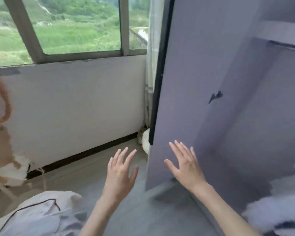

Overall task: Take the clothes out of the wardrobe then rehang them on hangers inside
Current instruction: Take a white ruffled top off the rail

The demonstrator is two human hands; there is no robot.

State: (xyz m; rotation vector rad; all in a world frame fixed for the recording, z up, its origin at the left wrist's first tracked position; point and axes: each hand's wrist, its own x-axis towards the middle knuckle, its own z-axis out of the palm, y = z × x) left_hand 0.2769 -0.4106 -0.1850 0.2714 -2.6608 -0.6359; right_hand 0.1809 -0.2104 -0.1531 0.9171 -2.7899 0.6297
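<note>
Beside the window wall, seen from the head camera, the wardrobe (pixel 228 82) fills the right half of the view: flat, matte, lavender-grey panels, with the open door (pixel 186 82) standing edge-on, a dark strip running down its outer edge. A small dark handle (pixel 215 97) sits on the panel. High inside, a thin dark rail (pixel 286 46) runs under a shelf. At the lower right lies a soft, blurred heap of pale and dark clothes (pixel 272 213); whether it rests inside the wardrobe or in front of it cannot be told.

Both hands are raised with fingers straight and spread, holding nothing. The left hand (pixel 122 171) is over the grey floor (pixel 143 210), just left of the door's lower edge. The right hand (pixel 186 165) is in front of the door's lower part; whether it touches cannot be told. The clothes lie well to the right of and below the right hand.

At the lower left lies a smooth white garment (pixel 41 215) with dark piping, below the white wall (pixel 75 103) and window (pixel 66 26)
</note>
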